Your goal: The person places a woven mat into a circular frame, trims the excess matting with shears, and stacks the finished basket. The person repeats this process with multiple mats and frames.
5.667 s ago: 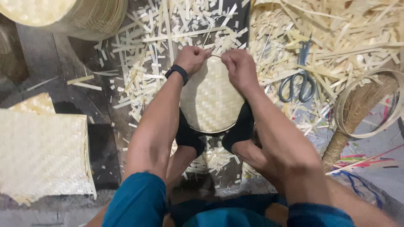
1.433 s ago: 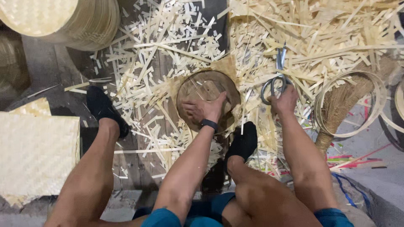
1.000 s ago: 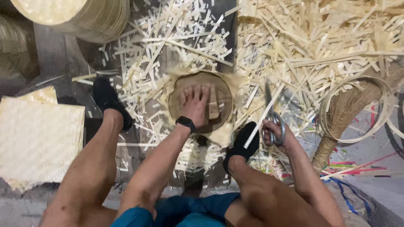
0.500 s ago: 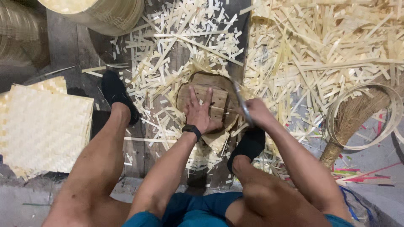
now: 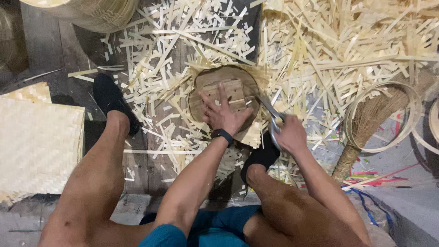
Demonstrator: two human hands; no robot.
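Left hand: the left hand [image 5: 222, 114] is laid flat, fingers spread wide, on the round wooden form [image 5: 224, 93]; nothing is gripped by it, and a dark wristband [image 5: 222, 135] is worn at the wrist.
Right hand: the right hand [image 5: 289, 135] is closed around the handles of the scissors [image 5: 270, 112], and the blades are pointed toward the right edge of the form.
Round wooden form: it is placed on the floor between the two feet, and a woven bamboo sheet [image 5: 249, 135] is seen under it, with its edge sticking out at the lower right.
Feet: dark shoes [image 5: 112, 100] are worn; one is seen left of the form, the other just below the scissors.
Floor: it is covered with pale bamboo strips [image 5: 320, 50] all around the form.
Left side: flat woven mats [image 5: 39, 146] are stacked there.
Top left: woven baskets [image 5: 91, 11] are partly seen.
Right side: a broom [image 5: 366, 128] is lying through a bamboo hoop [image 5: 409, 114].
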